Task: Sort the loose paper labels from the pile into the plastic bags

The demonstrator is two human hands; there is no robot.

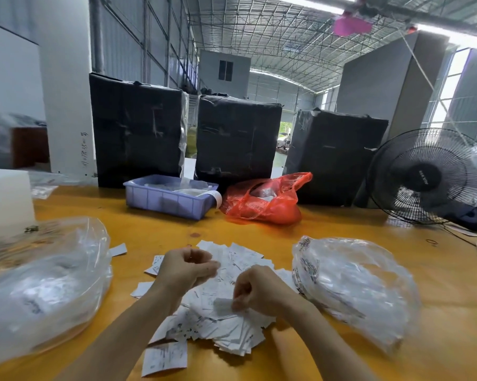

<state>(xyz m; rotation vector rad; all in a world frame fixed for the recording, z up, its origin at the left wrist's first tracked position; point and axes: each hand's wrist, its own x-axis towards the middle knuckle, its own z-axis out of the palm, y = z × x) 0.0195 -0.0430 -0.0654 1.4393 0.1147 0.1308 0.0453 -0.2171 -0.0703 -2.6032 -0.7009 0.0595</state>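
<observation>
Nearest the camera, a pile of loose paper labels [221, 312] is spread across the orange tabletop [438, 298], a few strays lying apart at its left edge. Both hands hover over this pile. The right hand [256, 290] has its fingers curled downward and pinches a single label [223, 305] between thumb and fingertips, just above the heap. The left hand [186, 266] is loosely curled with its fingers bent inward; whether it holds any paper cannot be told (the view is blurred there).

Flanking the pile are two clear plastic bags already holding labels: the left bag [39, 287] sits large and crumpled beside the left forearm, and the right bag [355, 287] lies near the right hand.

Farther back on the tabletop stand a lilac plastic bin [168, 200] and, just beside it, a red plastic bag [265, 202]. Behind these rise three black wrapped boxes [237, 138], with a black electric fan [429, 177] at the far right.
</observation>
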